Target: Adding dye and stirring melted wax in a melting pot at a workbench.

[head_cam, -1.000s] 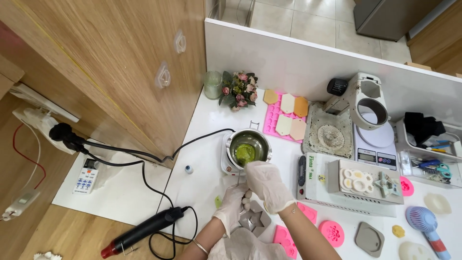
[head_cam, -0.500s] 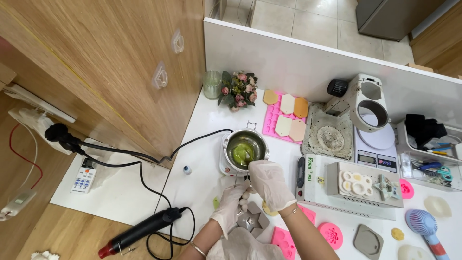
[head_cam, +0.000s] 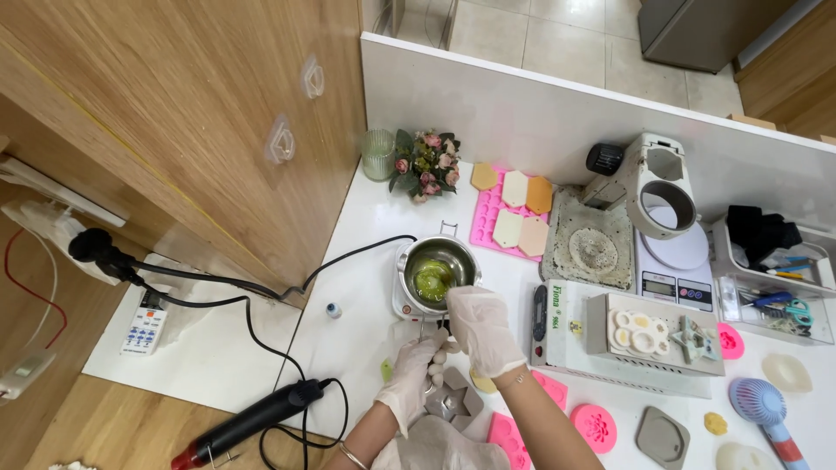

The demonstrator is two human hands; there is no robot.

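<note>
A small metal pot (head_cam: 453, 252) holding green melted stuff (head_cam: 432, 278) sits on a white warmer base. Its thin metal handle (head_cam: 423, 329) points towards me. My left hand (head_cam: 407, 376), in a white glove, curls its fingers at the end of that handle. My right hand (head_cam: 484, 331), also gloved, hovers at the pot's near rim with its back to the camera, and what its fingers hold is hidden. A grey star-shaped mould (head_cam: 455, 404) lies just below both hands.
A black power cable (head_cam: 261, 292) and a black-and-red heat gun (head_cam: 248, 422) lie to the left. A pink mould tray (head_cam: 509, 218), a kitchen scale (head_cam: 666, 274), a white box (head_cam: 627, 335), pink round moulds (head_cam: 596, 426) and a flower pot (head_cam: 425, 165) crowd the white table.
Both hands stay just in front of the pot, with only small shifts. The view has moved slightly.
</note>
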